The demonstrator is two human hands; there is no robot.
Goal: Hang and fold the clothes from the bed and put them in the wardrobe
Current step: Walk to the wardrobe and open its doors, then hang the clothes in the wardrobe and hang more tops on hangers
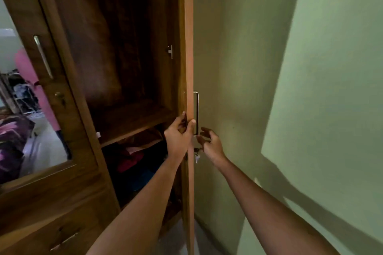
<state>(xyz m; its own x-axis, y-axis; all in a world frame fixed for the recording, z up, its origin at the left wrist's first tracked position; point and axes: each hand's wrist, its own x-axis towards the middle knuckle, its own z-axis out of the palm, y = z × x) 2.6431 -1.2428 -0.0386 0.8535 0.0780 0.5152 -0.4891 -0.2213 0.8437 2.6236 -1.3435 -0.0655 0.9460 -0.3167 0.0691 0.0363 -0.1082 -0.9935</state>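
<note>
The wooden wardrobe (68, 192) stands in front of me with its right door (188, 47) swung out, edge-on to the camera. My left hand (179, 137) grips the edge of that door, thumb on the near side and fingers round the other. My right hand (209, 144) hovers just right of the door, below its metal handle (196, 109), fingers loosely curled and holding nothing. A key (196, 156) hangs from the lock close to that hand. Inside, the upper compartment is dark and bare; folded clothes (134, 157) in red, pink and blue lie under the shelf (132, 124).
The left wardrobe door (31, 27) is closed, with a long handle (43, 57) and a mirror (24, 130) reflecting a bed and a person in pink. A drawer (62, 238) sits low at the left. Green walls (310, 89) close in on the right.
</note>
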